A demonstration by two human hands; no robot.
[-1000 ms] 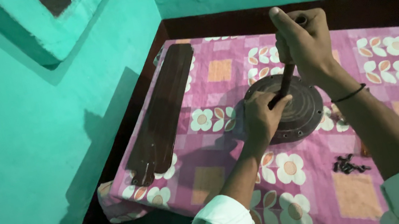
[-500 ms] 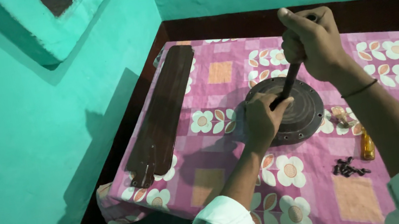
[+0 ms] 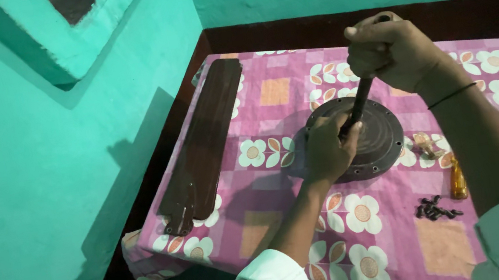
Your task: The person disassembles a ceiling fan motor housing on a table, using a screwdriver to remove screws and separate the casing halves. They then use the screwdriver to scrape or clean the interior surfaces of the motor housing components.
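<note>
Item: dark round motor housing (image 3: pixel 374 139), lying flat near the middle of the tabletop (image 3: pixel 269 93), which is covered in a pink flowered cloth.

Item: dark rod (image 3: pixel 359 101), rising from the housing's centre. Its long axis leans up and away toward the far right, lower end on the disc, upper end inside my fist.

My right hand (image 3: pixel 387 56): grip closed tight around the rod's upper end, well above the disc.

My left hand (image 3: pixel 327 150): grip folded over the near-left edge of the housing, fingers touching the rod's base.

Item: long dark fan blade (image 3: pixel 206 144), flat along the left edge of the tabletop, long axis running near to far, mounting end nearest me.

Item: small heap of dark screws (image 3: pixel 436 208), near right of the housing.

Item: amber-handled tool (image 3: pixel 457 179), just beside the screws.
</note>
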